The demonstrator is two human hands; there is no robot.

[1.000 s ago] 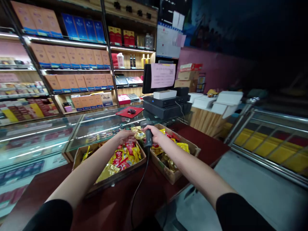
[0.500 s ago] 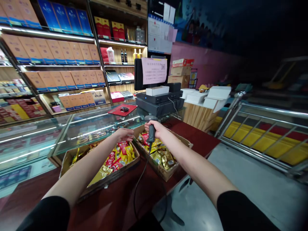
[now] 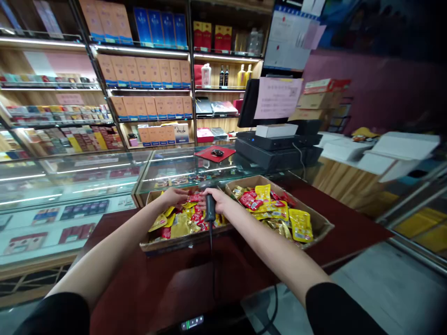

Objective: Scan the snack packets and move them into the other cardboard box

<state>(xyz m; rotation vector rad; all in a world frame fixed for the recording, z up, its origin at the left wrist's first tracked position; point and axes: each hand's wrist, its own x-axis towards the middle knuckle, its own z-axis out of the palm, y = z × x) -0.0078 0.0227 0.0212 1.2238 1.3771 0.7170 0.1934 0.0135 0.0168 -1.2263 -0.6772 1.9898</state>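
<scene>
My right hand (image 3: 217,201) is wrapped round the dark handle of a barcode scanner (image 3: 210,208), held upright above a cardboard box (image 3: 181,243) of snack packets. The scanner's cord hangs straight down from the handle. To its left, my left hand (image 3: 176,197) hovers over the same box with its fingers stretched toward the scanner; nothing shows in them. Red, yellow and gold snack packets (image 3: 181,225) fill this box. A second cardboard box (image 3: 319,236) on the right holds similar packets (image 3: 301,225), partly hidden behind my right forearm.
Beyond the boxes stands a glass display counter (image 3: 167,160) with a red mouse pad (image 3: 206,152) and mouse on it. A monitor (image 3: 247,104) with a paper sheet sits above a cash drawer (image 3: 268,151). A metal railing (image 3: 415,195) is at the right.
The view has turned left, so the shelves and monitor appear farther right. The scanner, still in my right hand, has gone from over the right box to over the left box.
</scene>
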